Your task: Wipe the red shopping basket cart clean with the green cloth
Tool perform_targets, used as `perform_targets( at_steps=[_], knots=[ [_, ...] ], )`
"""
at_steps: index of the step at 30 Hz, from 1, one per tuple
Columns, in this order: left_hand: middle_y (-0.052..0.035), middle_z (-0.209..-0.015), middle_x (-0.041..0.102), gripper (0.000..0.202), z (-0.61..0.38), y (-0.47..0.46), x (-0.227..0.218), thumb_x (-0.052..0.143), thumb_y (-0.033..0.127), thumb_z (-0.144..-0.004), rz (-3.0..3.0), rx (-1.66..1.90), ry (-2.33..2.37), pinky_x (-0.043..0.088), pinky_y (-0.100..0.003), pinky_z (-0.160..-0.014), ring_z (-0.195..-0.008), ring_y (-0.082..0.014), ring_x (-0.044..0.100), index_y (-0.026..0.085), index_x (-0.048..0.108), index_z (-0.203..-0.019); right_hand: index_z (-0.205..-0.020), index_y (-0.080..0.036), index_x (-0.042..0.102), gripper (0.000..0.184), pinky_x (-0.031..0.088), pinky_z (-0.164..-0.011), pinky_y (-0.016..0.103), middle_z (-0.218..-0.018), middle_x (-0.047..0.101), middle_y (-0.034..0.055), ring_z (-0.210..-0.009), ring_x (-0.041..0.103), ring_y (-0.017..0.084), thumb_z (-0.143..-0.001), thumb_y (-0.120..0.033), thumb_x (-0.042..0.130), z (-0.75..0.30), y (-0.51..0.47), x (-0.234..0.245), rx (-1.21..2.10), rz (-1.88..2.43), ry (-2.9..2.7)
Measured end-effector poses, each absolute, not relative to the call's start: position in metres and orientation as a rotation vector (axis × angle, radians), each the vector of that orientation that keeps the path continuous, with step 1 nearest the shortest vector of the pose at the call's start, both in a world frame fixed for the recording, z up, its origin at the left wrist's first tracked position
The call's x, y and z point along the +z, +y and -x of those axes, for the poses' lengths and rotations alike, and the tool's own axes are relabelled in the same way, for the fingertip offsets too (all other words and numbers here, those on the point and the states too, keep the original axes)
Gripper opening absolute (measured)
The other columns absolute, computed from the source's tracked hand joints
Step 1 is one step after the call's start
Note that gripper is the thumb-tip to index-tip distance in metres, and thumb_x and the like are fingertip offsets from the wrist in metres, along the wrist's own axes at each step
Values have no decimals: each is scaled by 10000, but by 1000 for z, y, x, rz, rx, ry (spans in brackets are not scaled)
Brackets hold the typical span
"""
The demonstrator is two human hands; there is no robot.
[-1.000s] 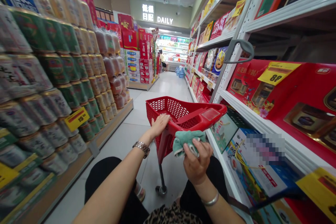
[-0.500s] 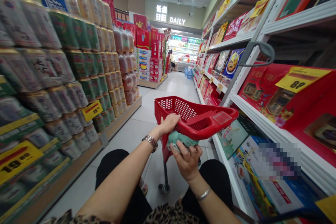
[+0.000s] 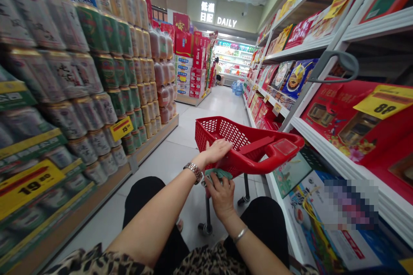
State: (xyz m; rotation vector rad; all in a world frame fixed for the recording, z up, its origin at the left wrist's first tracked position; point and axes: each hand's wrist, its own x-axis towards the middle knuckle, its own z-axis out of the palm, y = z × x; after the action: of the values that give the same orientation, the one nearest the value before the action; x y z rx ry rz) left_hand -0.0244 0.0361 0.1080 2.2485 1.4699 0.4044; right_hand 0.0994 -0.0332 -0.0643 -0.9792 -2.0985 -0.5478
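Clenching a green terry cloth [image 3: 217, 175] in the right hand [image 3: 222, 195], the person presses it against the lower side of a red plastic shopping basket [image 3: 254, 157], while the left hand [image 3: 217, 151] lies open on the basket, not grasping. The cloth touches only that low spot; the mesh wall [image 3: 226, 133] and handle [image 3: 277, 148] above the grip are free of it. Left of the grip, stacked cans [image 3: 87, 73] line a supermarket aisle of pale floor tiles [image 3: 167, 154]; right of it, white shelves [image 3: 325, 157] hold red boxes [image 3: 335, 133].
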Motion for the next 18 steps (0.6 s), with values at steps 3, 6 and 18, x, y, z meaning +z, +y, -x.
perform_targets(
  at_steps=[3, 6, 18],
  knots=[
    [-100, -1593, 414, 516, 22, 33, 113, 170, 389, -1046, -2180, 421, 1480, 101, -718, -1192, -1508, -316, 254, 273, 510, -1416, -1203, -348, 686, 270, 349, -855, 437, -1275, 708, 33, -979, 517, 258, -987, -226, 580, -104, -33, -91, -541, 950, -2195],
    [-95, -1599, 405, 516, 22, 32, 115, 182, 401, -1044, -2138, 438, 1486, 89, -723, -1191, -1510, -322, 247, 272, 516, -1417, -1135, -325, 704, 217, 358, -863, 424, -1249, 717, 23, -956, 538, 239, -966, -217, 620, -106, -30, -123, -524, 898, -2291],
    [-65, -1604, 404, 520, 31, 41, 105, 190, 432, -1038, -2149, 423, 1497, 119, -709, -1199, -1519, -303, 248, 320, 479, -1455, -1051, -296, 720, 143, 339, -872, 382, -1174, 731, 11, -948, 551, 204, -957, -221, 643, -114, -31, -118, -554, 775, -2298]
  ],
)
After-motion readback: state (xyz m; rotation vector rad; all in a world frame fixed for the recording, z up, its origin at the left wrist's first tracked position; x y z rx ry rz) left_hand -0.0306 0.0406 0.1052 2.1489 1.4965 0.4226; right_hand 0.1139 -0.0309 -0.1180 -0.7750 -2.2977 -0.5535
